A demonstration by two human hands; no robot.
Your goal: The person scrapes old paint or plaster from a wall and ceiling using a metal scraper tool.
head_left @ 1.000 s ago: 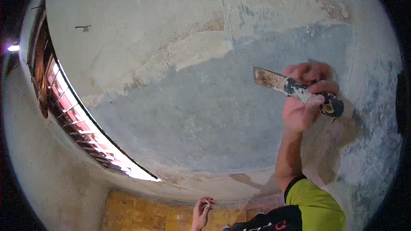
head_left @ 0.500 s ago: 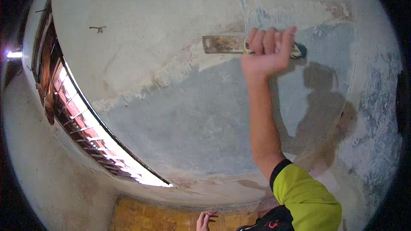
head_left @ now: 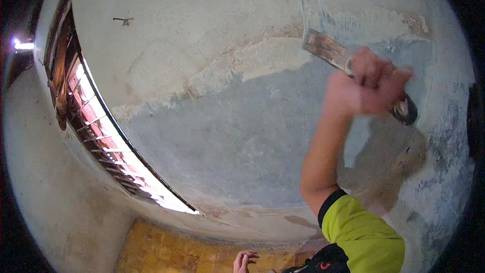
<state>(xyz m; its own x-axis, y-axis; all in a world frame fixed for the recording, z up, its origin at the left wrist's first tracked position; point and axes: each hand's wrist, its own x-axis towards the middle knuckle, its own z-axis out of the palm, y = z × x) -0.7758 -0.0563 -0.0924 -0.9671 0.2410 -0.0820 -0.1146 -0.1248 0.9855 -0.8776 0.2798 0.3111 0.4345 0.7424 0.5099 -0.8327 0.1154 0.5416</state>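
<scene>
My right hand [head_left: 371, 83], somewhat smeared by motion, is wrapped round the handle of a scraper [head_left: 327, 49]. Its flat, stained metal blade slants up and left from my fist, and the dark rounded butt of the handle shows below the fingers. The blade tip is at the wall [head_left: 227, 151], near the border between pale flaking paint and a grey-blue bared patch. Whether the edge touches cannot be told. Low in the picture, my left hand [head_left: 244, 262] is partly cut off by the lower edge; its fingers are loosely bent and apart, with nothing seen in them.
A barred window opening [head_left: 129, 156] lets bright light in on the left, with a brown cloth [head_left: 59, 83] hanging at its upper end. A nail [head_left: 123, 20] sticks out of the upper wall. Yellow-brown tiled floor [head_left: 177, 247] lies below. My shadow falls on the wall at right.
My right hand has moved right and down with the scraper. The blade has turned from nearly level to slanting up-left. My left hand has hardly moved, and the view has shifted slightly.
</scene>
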